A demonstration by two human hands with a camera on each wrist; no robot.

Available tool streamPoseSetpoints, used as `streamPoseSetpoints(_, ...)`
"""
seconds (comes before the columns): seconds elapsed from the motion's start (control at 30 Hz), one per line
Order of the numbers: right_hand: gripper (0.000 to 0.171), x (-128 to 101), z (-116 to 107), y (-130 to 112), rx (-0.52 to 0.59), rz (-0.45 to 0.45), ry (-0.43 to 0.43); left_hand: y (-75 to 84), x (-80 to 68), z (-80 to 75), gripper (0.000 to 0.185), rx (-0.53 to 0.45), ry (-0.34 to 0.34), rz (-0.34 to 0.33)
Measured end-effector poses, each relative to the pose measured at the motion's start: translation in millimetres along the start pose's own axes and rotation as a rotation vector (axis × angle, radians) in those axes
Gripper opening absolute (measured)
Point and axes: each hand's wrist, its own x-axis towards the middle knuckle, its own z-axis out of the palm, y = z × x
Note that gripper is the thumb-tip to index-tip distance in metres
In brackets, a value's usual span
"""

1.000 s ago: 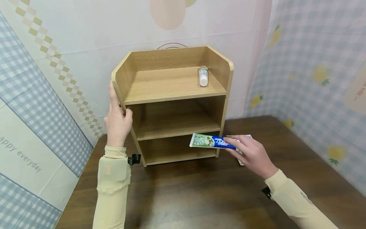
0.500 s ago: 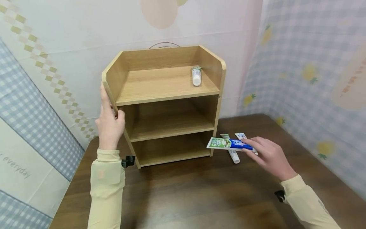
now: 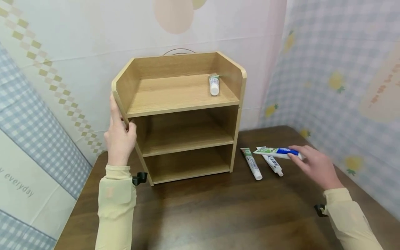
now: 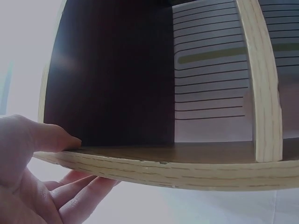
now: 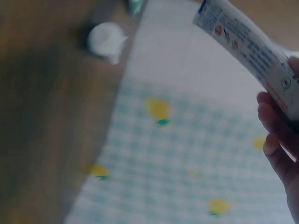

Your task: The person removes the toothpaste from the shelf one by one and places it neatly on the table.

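Note:
In the head view, my left hand (image 3: 120,144) grips the left side panel of a three-tier wooden shelf (image 3: 184,108). The left wrist view shows the thumb on the panel's inner face and the fingers outside. My right hand (image 3: 318,166) pinches a green and blue toothpaste tube (image 3: 276,151) by its cap end, its flat end pointing left. That tube's printed white back (image 5: 247,46) appears in the right wrist view. Below it on the table lie a green-ended white tube (image 3: 251,165) and a white tube (image 3: 273,166) side by side, the latter partly covered from view.
Another white tube (image 3: 214,86) lies on the shelf's top tier, near its right wall. The shelf stands on a dark wooden table (image 3: 200,211). Behind it hangs a pale patterned cloth (image 3: 243,31), and a checked cloth (image 3: 325,100) borders the right side.
My right hand has carried the toothpaste tube rightward, away from the shelf front to over the tubes on the table, uncovering more of them. The left hand keeps its grip on the shelf.

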Motion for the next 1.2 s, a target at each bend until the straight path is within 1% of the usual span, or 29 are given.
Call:
streamPoseSetpoints(0.13,0.027,-7,8,14,-0.020,0.116,0.012,0.7,-0.3,-0.5,0.084,0.000,-0.004,-0.012)
streamPoseSetpoints(0.23,0.025,-13,15,21,-0.035,0.184,0.023,1.2,-0.1,-0.5,0.084,0.000,0.000,-0.020)
streamPoseSetpoints(0.33,0.025,-19,20,27,-0.052,0.231,0.006,1.3,0.0,0.0,0.084,0.001,0.009,-0.019)
streamPoseSetpoints(0.4,0.024,-22,22,32,-0.076,0.254,-0.022,1.5,0.1,0.9,0.085,0.003,0.011,-0.016)
streamPoseSetpoints(0.53,0.021,-32,22,40,-0.109,0.303,-0.106,1.0,-0.1,2.0,0.084,0.010,-0.002,-0.013)
streamPoseSetpoints(0.63,0.022,-38,21,43,-0.103,0.348,-0.171,0.1,-0.1,1.3,0.084,0.017,-0.009,-0.017)
streamPoseSetpoints(0.7,0.023,-40,21,44,-0.097,0.367,-0.196,-0.4,0.1,0.5,0.083,0.019,-0.011,-0.013)
streamPoseSetpoints(0.83,0.026,-38,25,45,-0.093,0.375,-0.242,-2.3,0.6,-1.8,0.083,0.024,-0.007,0.002)
streamPoseSetpoints(0.9,0.028,-35,27,46,-0.091,0.386,-0.301,-2.4,0.8,-2.2,0.083,0.024,-0.001,0.007)
streamPoseSetpoints(0.97,0.031,-33,30,49,-0.085,0.400,-0.386,-1.8,0.8,-2.0,0.083,0.023,0.009,0.011)
streamPoseSetpoints(1.07,0.035,-32,38,54,-0.085,0.397,-0.508,-1.0,0.4,-0.7,0.083,0.019,0.022,0.015)
streamPoseSetpoints(1.13,0.036,-32,44,57,-0.082,0.381,-0.559,-0.8,0.2,0.4,0.083,0.015,0.026,0.019)
streamPoseSetpoints(1.2,0.037,-32,50,59,-0.085,0.362,-0.586,-0.9,-0.1,1.1,0.082,0.013,0.024,0.019)
